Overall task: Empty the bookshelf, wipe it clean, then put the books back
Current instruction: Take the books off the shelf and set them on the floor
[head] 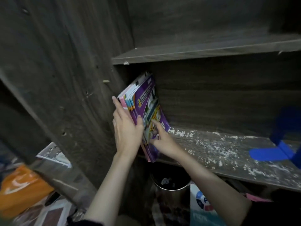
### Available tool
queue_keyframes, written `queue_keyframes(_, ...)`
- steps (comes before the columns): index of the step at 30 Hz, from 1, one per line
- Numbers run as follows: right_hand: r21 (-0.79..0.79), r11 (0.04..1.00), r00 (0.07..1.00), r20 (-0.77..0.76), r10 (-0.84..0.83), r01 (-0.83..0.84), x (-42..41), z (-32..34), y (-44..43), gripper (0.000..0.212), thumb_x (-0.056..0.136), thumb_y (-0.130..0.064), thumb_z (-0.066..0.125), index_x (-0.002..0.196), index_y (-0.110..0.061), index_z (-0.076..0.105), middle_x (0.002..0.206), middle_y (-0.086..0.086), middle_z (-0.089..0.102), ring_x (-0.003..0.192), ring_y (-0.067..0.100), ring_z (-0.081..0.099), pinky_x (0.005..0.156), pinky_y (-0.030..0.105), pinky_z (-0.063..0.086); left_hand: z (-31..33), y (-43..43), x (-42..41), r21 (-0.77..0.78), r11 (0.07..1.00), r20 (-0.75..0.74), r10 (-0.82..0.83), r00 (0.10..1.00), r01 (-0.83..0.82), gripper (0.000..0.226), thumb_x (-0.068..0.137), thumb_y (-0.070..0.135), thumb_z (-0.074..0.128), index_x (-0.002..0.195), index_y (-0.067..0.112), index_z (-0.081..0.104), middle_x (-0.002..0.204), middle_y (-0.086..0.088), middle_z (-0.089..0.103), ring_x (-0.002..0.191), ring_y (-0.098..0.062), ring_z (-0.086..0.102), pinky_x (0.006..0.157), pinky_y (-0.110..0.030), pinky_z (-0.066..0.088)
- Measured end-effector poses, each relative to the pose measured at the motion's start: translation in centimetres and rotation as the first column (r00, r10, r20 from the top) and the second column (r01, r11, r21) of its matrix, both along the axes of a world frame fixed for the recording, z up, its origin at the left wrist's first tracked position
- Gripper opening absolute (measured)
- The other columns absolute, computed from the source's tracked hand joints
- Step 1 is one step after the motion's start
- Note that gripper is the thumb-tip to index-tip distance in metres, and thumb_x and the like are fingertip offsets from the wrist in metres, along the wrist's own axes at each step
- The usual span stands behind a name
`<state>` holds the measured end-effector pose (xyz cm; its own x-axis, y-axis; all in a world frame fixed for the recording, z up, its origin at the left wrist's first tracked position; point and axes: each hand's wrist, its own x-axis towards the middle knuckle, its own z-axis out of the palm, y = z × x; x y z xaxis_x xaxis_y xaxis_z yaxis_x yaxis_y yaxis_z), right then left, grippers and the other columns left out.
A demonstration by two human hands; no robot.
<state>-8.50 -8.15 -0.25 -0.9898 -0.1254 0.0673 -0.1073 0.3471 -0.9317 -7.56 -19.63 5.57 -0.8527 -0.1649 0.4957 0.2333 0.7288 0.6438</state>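
Stack of thin books [146, 101] on edge at left end of shelf [219, 149]. Long axis tilts up and back; purple cover faces right. Left hand [127, 128] fingers and thumb pinch stack. Right hand [162, 139] fingers spread, tips on cover. Titles illegible. Blue object [276, 152] blurred, cut off at right.
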Motion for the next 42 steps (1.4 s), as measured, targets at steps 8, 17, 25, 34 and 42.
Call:
queue_keyframes(8, -0.046, 0.995, 0.996, -0.019, 0.087, -0.088, -0.1, 0.0, -1.0, 0.098, 0.084, -0.011, 0.061, 0.146, -0.05, -0.005, 0.1, -0.012, 0.05, 0.094, 0.006, 0.053, 0.093, 0.027, 0.044, 1.0, 0.7, -2.1, -0.007, 1.0, -0.033, 0.022, 0.999, -0.022, 0.105, 0.087, 0.03, 0.064, 0.146, 0.031, -0.023, 0.135, -0.017, 0.041, 0.119, -0.04, 0.05, 0.098, -0.052, 0.04)
queue_keyframes(17, -0.049, 0.998, 0.991, -0.132, -0.037, 0.031, -0.3, -0.8, 0.3, 0.105, 0.081, -0.023, 0.069, 0.144, -0.051, -0.011, 0.095, -0.011, 0.065, 0.091, 0.011, 0.065, 0.091, 0.038, 0.051, -2.7, 1.1, -3.8, 0.166, 0.962, -0.158, -0.191, 0.969, 0.217, 0.095, 0.074, 0.032, 0.08, 0.147, 0.014, 0.022, 0.133, -0.01, 0.044, 0.12, -0.009, 0.042, 0.1, -0.012, 0.033)
queue_keyframes(25, -0.082, 0.996, 0.99, -0.143, 0.023, -0.035, 0.4, -3.1, 4.4, 0.112, 0.085, -0.006, 0.065, 0.135, -0.055, -0.022, 0.126, -0.003, 0.062, 0.107, 0.0, 0.061, 0.094, 0.027, 0.049, -5.0, 6.4, -2.8, 0.134, 0.974, -0.327, -0.129, 0.936, 0.181, 0.093, 0.084, 0.028, 0.066, 0.142, 0.052, -0.003, 0.113, -0.013, 0.067, 0.089, -0.029, 0.068, 0.078, -0.043, 0.056)
queue_keyframes(34, -0.364, 0.874, 0.926, -0.074, -0.371, 0.321, 0.2, -1.8, 10.5, 0.119, 0.058, -0.063, 0.072, 0.137, -0.06, -0.017, 0.153, 0.004, 0.031, 0.135, 0.016, 0.039, 0.107, 0.046, 0.038, -1.9, 7.2, -1.7, 0.244, 0.917, -0.466, -0.174, 0.868, 0.315, 0.08, 0.082, 0.015, 0.071, 0.144, 0.031, 0.023, 0.127, 0.012, 0.056, 0.104, -0.015, 0.066, 0.091, -0.031, 0.053)
queue_keyframes(42, -0.439, 0.896, 0.991, -0.071, -0.113, 0.07, 1.8, 3.5, 14.7, 0.141, 0.048, -0.04, 0.092, 0.15, -0.039, -0.007, 0.142, 0.0, 0.048, 0.121, 0.013, 0.055, 0.092, 0.029, 0.051, 1.3, 2.7, 3.8, 0.507, 0.615, -0.413, -0.44, 0.797, 0.603, 0.086, 0.075, -0.002, 0.073, 0.145, 0.008, 0.025, 0.14, -0.004, 0.048, 0.122, -0.019, 0.055, 0.1, -0.037, 0.047)
